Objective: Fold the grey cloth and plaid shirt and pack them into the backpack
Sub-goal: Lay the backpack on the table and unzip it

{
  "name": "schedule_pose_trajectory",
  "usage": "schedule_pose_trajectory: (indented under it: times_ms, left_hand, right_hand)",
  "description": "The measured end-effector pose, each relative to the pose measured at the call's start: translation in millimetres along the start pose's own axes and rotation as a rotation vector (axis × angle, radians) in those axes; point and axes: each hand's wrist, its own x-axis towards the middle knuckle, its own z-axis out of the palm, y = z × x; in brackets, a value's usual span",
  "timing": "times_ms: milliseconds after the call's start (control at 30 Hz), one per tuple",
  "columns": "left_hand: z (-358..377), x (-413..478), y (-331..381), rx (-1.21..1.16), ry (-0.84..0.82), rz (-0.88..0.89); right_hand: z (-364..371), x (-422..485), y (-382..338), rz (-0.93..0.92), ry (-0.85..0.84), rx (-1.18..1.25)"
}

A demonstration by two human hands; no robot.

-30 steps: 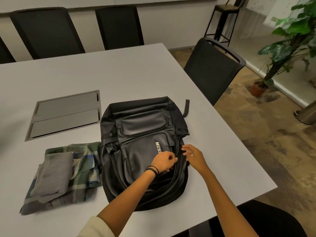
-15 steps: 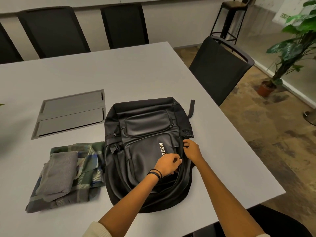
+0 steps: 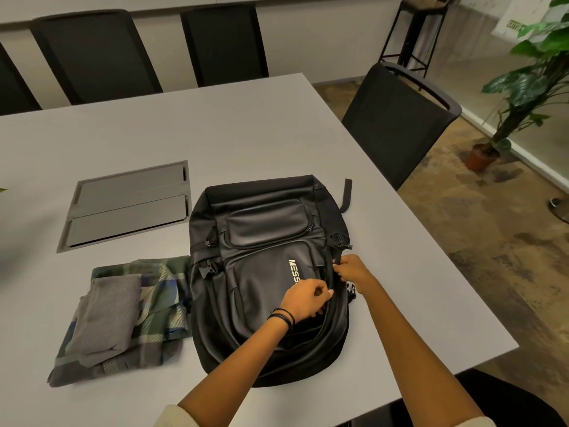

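A black backpack [image 3: 264, 260] lies flat on the grey table [image 3: 215, 127], front panel up. My left hand [image 3: 308, 298] grips the edge of the front flap at the right side, where the main opening gapes. My right hand [image 3: 351, 268] pinches the zipper pull on the bag's right edge, a little further up. To the left of the bag lies the folded green plaid shirt [image 3: 160, 288], with the folded grey cloth [image 3: 107, 315] resting on top of it.
A grey cable hatch [image 3: 129, 204] is set into the table behind the clothes. Black chairs [image 3: 397, 124] stand along the far and right sides. A potted plant [image 3: 523, 84] stands on the floor at the right. The table's right edge runs close to the bag.
My right hand has travelled up along the bag's right edge with the zipper pull. My left hand stayed on the flap edge. The view shifted slightly.
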Motion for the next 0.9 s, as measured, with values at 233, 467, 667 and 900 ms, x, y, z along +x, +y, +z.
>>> schedule_pose_trajectory:
  times_ms: [233,467,667,900]
  left_hand:
    - [3.2,2.7,-1.1,0.040,-0.001,0.021]
    - [3.8,0.3,2.3,0.091,0.015,0.058]
    - [7.3,-1.1,0.5,0.148,0.089,0.094]
    - [4.4,-0.7,2.4,0.071,0.153,0.097]
  right_hand:
    - [2.5,-18.2,11.9,-0.172,0.305,-0.085]
    - [-2.0,-43.8,22.7,-0.367,0.341,-0.138]
    - [-6.9,-62.6,30.6,-0.504,0.328,-0.189]
    - [-19.5,-94.9,29.8,-0.603,0.205,-0.183]
